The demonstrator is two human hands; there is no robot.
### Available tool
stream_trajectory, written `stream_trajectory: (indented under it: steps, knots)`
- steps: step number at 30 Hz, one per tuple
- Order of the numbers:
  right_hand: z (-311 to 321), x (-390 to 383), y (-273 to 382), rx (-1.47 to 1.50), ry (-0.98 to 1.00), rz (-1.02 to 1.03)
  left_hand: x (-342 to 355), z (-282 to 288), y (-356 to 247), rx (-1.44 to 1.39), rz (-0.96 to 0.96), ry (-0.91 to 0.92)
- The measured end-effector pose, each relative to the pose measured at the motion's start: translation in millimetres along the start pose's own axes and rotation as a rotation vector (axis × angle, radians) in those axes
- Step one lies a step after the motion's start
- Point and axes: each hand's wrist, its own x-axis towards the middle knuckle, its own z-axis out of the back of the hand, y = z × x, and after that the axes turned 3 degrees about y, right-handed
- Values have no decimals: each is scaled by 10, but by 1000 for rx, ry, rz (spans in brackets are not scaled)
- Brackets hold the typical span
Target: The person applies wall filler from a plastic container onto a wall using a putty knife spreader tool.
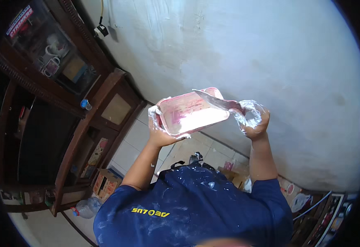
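My left hand (159, 127) grips a shallow rectangular plastic tub (171, 106) by its left end, thumb along the near rim. The tub has a pinkish rim, reddish smears inside and a bright white patch toward the near side. In my right hand (256, 119) is a putty knife (215, 101), its blade reaching left over the tub's right part. Whether the blade touches the tub I cannot tell. White paste coats the fingers of my right hand and spots my left; the knife's handle is mostly hidden.
A pale, patchy wall (270, 53) rises ahead and to the right. At left stands a dark wooden cabinet (114, 82) with glass doors. A cardboard box (105, 183) and a plastic bottle (87, 208) sit beside it. Tiled floor (128, 150) shows below.
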Motion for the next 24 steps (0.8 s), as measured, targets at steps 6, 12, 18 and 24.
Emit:
stream_trajectory:
  steps: [6,12,18,24]
  knots:
    - [-528,459,-299,794,-182,-579,304,255,198,22,10,-133]
    - [-1006,829,-481,874,-102,-614,548,688,370,39,-12,-178]
    - [-1337,1651,-502,498,21,-574,936,1234,764,-14,32,-123]
    - [-1818,1996,-390,195,322,-608,1332,1849,925,60,-49,-4]
